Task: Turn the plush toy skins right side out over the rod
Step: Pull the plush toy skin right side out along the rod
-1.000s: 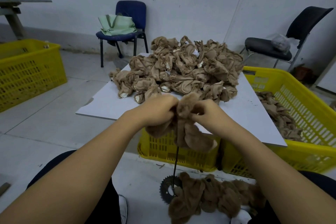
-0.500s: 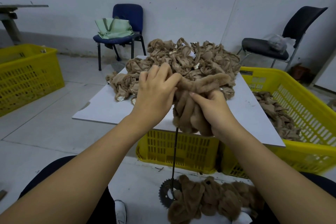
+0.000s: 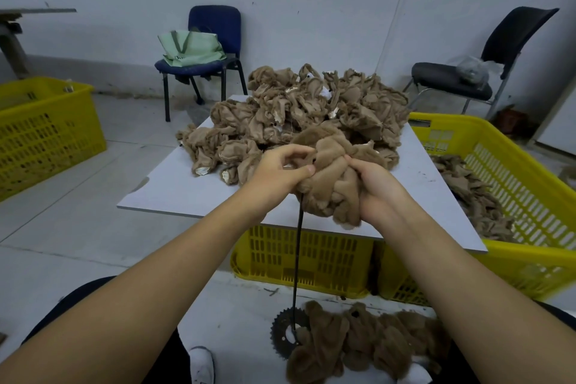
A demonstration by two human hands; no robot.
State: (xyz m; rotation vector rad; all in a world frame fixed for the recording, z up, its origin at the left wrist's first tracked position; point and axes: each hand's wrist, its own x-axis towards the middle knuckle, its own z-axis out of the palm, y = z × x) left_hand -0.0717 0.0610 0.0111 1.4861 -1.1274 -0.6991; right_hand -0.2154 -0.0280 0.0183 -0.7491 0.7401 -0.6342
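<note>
Both hands clamp one plush skin (image 3: 330, 184) atop the upright rod (image 3: 297, 252), off the bench's (image 3: 174, 190) near edge: left hand (image 3: 277, 170) pinching left, right hand (image 3: 378, 188) gripping right.

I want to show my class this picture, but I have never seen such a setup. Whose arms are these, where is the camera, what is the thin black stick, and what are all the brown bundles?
There is no machine here. The camera sits on a person's head and looks down at their own two bare arms. The left hand and the right hand both grip one furry brown plush toy skin, which sits atop a thin black rod. The rod stands upright from a toothed metal sprocket on the floor. Behind the hands, a white board resting on a yellow crate carries a pile of plush skins, smooth backing outward. More furry skins lie on the floor by the sprocket.
</note>
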